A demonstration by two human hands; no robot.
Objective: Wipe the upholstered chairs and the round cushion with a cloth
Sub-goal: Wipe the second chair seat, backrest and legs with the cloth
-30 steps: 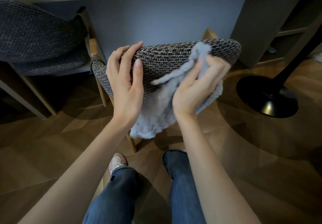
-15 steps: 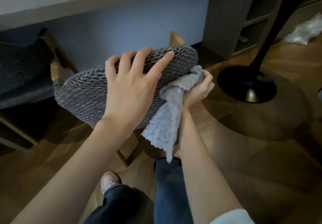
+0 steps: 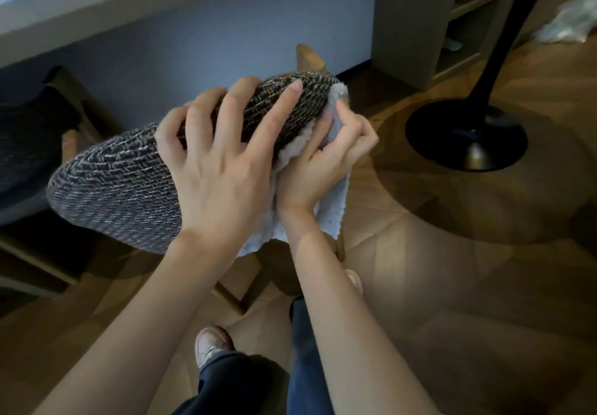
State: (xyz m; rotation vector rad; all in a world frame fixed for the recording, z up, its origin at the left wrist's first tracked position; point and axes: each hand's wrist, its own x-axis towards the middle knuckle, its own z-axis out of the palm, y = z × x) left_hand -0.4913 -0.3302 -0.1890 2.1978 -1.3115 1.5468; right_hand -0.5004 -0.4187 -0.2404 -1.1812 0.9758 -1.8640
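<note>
Cushion first: you held the round cushion (image 3: 113,185) up off the floor in the middle of the view, in front of a wooden chair frame (image 3: 307,55). It was tilted on edge. Its long axis ran from the lower near-left end up to the higher far-right end, and its woven face was turned toward you and to the left.

Your left hand (image 3: 219,162) lay over the middle of the cushion. Its fingers (image 3: 290,97) were spread wide and hooked over the upper rim, gripping it; I could not see the thumb. Your right hand (image 3: 326,159) was just beside the left, at the cushion's far-right end. Its fingers (image 3: 349,117) were curled and bunched together, pinching the pale cloth (image 3: 332,211) against the cushion's edge. Some of the cloth was wrapped round that end, and the rest hung down below your right wrist.

At the far left stood an upholstered chair (image 3: 26,143) in dark fabric, partly under the bench (image 3: 97,4) that ran across the far side. To the right, a black pedestal base (image 3: 465,136) stood on the wooden floor (image 3: 452,285), with a shelf unit (image 3: 420,20) beyond it. Near the bottom edge were your jeans and one light shoe (image 3: 210,343).
</note>
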